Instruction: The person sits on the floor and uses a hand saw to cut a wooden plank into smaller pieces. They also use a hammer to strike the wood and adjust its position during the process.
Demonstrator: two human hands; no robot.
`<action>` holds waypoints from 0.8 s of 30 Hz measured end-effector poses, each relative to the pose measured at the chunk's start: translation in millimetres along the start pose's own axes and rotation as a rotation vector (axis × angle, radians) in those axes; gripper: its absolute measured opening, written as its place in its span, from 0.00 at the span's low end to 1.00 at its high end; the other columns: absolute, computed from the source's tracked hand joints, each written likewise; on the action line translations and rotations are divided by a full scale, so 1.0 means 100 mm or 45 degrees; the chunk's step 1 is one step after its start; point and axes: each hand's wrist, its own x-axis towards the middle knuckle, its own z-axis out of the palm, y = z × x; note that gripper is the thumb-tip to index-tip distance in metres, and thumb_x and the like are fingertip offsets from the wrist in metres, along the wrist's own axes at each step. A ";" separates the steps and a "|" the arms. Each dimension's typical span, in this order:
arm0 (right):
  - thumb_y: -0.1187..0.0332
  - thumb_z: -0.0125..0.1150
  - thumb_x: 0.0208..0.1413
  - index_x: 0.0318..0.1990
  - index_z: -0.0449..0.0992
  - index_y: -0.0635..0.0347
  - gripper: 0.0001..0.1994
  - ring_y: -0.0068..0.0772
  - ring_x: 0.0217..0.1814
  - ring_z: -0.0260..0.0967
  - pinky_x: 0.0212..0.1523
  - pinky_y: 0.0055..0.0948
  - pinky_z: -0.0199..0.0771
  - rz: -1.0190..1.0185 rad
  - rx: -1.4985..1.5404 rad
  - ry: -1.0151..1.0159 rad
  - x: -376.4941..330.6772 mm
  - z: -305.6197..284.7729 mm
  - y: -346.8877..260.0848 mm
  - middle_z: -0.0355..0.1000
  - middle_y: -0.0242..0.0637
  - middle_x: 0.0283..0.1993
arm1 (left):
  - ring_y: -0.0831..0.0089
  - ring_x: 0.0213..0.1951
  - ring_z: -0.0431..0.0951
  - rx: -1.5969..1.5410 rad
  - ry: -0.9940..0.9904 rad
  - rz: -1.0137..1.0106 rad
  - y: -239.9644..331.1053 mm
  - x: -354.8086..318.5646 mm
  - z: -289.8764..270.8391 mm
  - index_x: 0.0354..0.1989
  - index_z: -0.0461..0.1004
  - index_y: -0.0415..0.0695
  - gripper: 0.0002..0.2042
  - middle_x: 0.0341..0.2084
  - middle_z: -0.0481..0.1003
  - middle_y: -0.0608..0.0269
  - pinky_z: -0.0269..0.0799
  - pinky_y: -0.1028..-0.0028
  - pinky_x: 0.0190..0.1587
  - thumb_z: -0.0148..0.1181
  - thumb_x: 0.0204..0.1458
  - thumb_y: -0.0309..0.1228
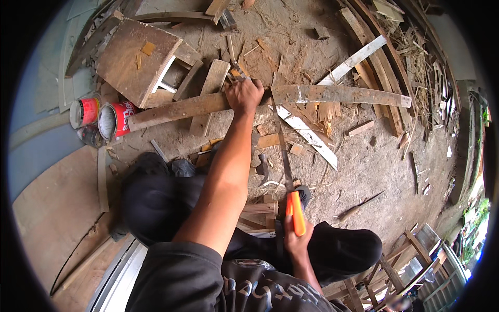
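A long, worn wooden plank [332, 94] lies crosswise in front of me, resting over other boards. My left hand [244, 95] is closed around it near its middle, the arm stretched forward. Just right of that hand, the upper end of a handsaw's blade [284, 153] meets the plank; how deep the cut goes cannot be made out. The saw's orange handle [296, 212] sits in my right hand [298, 235], close to my body with fingers wrapped round it. Under the plank, a short board [212, 83] shows left of my left hand.
A hammer [263, 167] lies on the dirt floor between my legs. To the right is a pointed tool with a wooden handle [350, 213]. White-painted boards [306, 134] cross beyond the blade. Red cans [125, 117] and a wooden box-like piece [132, 65] stand left.
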 end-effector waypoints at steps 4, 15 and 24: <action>0.70 0.62 0.60 0.25 0.75 0.66 0.12 0.18 0.18 0.64 0.21 0.28 0.63 -0.267 -0.280 0.058 0.12 -0.04 0.20 0.65 0.34 0.15 | 0.57 0.23 0.80 -0.001 0.013 -0.026 0.02 0.08 0.01 0.14 0.80 0.45 0.19 0.18 0.80 0.51 0.69 0.60 0.42 0.53 0.51 0.42; 0.69 0.60 0.60 0.22 0.72 0.63 0.14 0.39 0.16 0.67 0.22 0.35 0.66 -0.437 -0.252 0.051 0.30 0.36 0.42 0.63 0.42 0.15 | 0.55 0.27 0.82 -0.005 -0.139 -0.044 0.01 0.07 -0.01 0.19 0.82 0.43 0.21 0.23 0.81 0.49 0.69 0.58 0.48 0.49 0.54 0.42; 0.68 0.59 0.64 0.31 0.75 0.68 0.12 0.15 0.23 0.57 0.21 0.28 0.57 -0.227 0.018 0.019 1.31 0.73 -0.20 0.61 0.25 0.17 | 0.53 0.27 0.82 -0.054 -0.104 0.021 0.02 0.00 -0.04 0.19 0.82 0.45 0.20 0.22 0.81 0.49 0.70 0.57 0.44 0.51 0.54 0.43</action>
